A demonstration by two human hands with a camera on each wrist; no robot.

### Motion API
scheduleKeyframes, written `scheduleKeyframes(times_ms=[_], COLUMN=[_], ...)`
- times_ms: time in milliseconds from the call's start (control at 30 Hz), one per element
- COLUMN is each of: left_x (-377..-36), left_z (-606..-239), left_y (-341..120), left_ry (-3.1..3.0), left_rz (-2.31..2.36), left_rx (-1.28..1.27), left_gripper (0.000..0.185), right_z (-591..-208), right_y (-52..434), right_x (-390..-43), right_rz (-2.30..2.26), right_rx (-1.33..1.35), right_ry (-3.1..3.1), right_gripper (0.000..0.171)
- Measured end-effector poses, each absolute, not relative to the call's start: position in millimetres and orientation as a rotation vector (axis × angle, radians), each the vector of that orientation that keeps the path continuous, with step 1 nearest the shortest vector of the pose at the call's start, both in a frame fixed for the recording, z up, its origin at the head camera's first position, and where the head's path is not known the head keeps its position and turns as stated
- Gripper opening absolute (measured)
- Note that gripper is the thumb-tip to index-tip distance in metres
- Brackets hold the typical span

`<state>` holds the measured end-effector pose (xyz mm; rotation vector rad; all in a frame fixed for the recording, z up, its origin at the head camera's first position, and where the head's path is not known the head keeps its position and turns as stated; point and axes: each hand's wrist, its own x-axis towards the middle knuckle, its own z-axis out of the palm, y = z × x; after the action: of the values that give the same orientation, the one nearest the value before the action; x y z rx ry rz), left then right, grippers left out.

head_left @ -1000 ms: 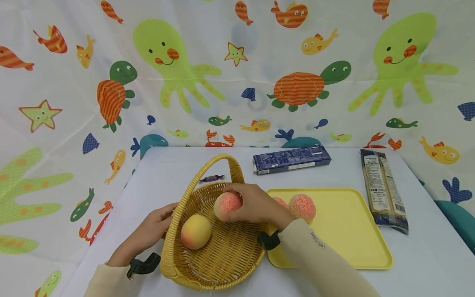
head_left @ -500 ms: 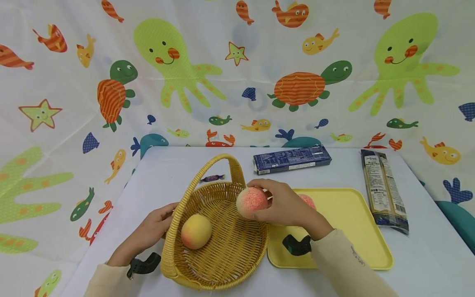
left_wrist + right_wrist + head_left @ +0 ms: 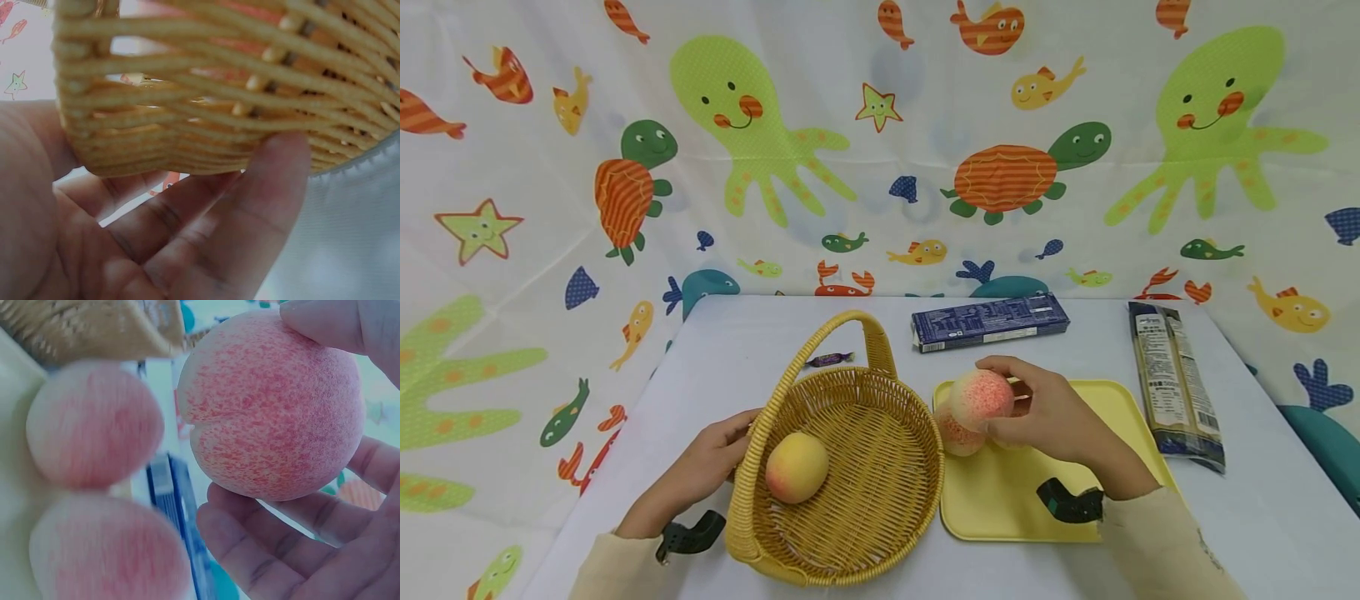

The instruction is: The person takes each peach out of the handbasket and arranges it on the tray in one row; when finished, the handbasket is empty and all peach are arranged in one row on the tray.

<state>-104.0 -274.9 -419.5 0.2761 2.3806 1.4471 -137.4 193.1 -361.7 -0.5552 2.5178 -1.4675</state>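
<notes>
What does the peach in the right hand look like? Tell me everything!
The peach is roundish, speckled pinkish red, with a paler creamy side and a groove. Its skin looks matte. The right hand holds it between thumb and fingers, raised over the left part of the yellow tray, apart from two other peaches.
</notes>
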Motion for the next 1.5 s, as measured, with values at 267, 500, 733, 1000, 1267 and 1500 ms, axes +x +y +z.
scheduleKeyframes(times_ms=[267, 500, 733, 1000, 1267, 1500], left_x=[-103.6, -103.2, -104.0, -103.2, -103.0, -103.0], left_z=[-418.0, -417.4, -419.0, -418.6, -418.5, -418.9], left_y=[-276.3, -278.1, -277.3, -275.7, -275.5, -276.2], left_ry=[2.375, 2.371, 2.375, 2.383, 2.376, 2.373], left_rz=[1.445, 1.453, 1.453, 1.452, 1.455, 1.460], left_rx=[0.282, 0.287, 0.282, 0.292, 0.288, 0.287], left_gripper=[0.054, 0.053, 0.053, 0.053, 0.053, 0.053], right_z=[-363.3, -369.7, -377.5, -389.4, -407.2, -417.8], right_y=[228.4, 249.3, 267.5, 280.9, 287.2, 291.2], right_x=[-133.9, -133.2, -132.3, -134.6, -137.4, -137.7], right_rz=[-1.364, -1.307, -1.315, -1.293, -1.231, -1.252], right_rx=[-0.477, -0.399, -0.315, -0.203, -0.107, -0.107], right_ry=[2.634, 2.703, 2.723, 2.727, 2.710, 2.698], right_gripper=[0.069, 0.070, 0.069, 0.069, 0.069, 0.065])
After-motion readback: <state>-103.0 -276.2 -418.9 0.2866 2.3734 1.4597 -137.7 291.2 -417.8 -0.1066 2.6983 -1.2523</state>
